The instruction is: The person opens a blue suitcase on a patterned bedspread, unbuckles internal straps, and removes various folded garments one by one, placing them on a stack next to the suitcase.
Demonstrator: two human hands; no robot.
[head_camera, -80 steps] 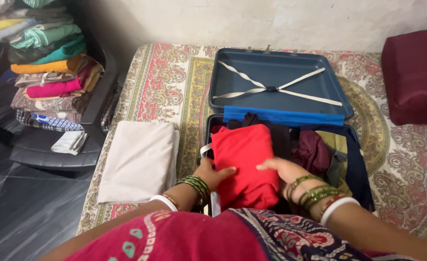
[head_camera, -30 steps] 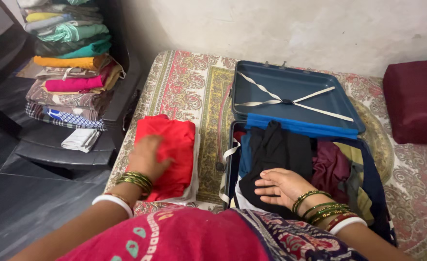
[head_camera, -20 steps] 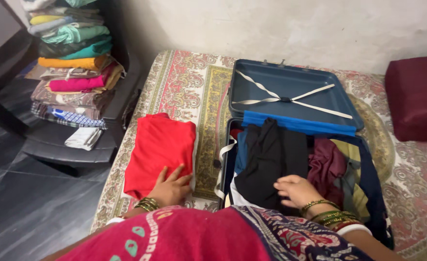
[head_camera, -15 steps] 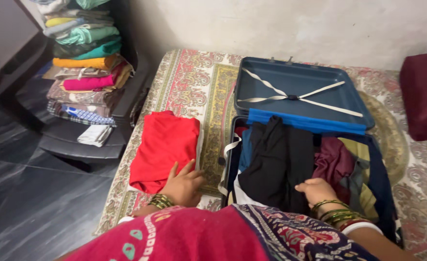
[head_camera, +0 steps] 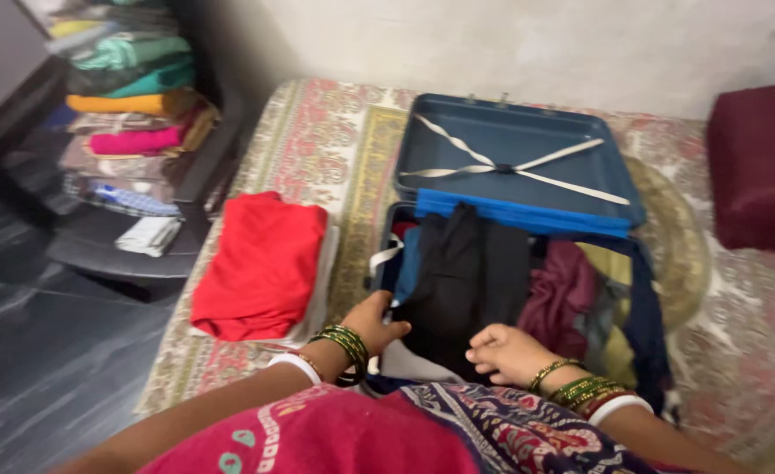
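Observation:
An open blue suitcase [head_camera: 638,303] lies on a patterned bedspread [head_camera: 317,145], its lid [head_camera: 515,132] flat against the wall side with white crossed straps. Inside lie a black garment [head_camera: 462,263], a maroon one [head_camera: 558,294] and other clothes. My left hand [head_camera: 377,323] rests at the suitcase's near left edge, fingers touching the black garment. On that garment's near end, fingers curled, sits my right hand [head_camera: 506,354]; I cannot tell whether it grips the cloth. A folded red garment [head_camera: 260,263] lies on a folded white cloth [head_camera: 317,294] left of the suitcase.
A dark chair [head_camera: 141,237] at the left carries a tall stack of folded clothes [head_camera: 128,105]. A maroon cushion [head_camera: 760,162] sits at the right on the bed. Dark tiled floor [head_camera: 45,369] runs along the bed's left side.
The red garment went from the suitcase onto the white cloth at the left. My left hand has left it and returned to the suitcase edge. My right hand stayed on the black garment.

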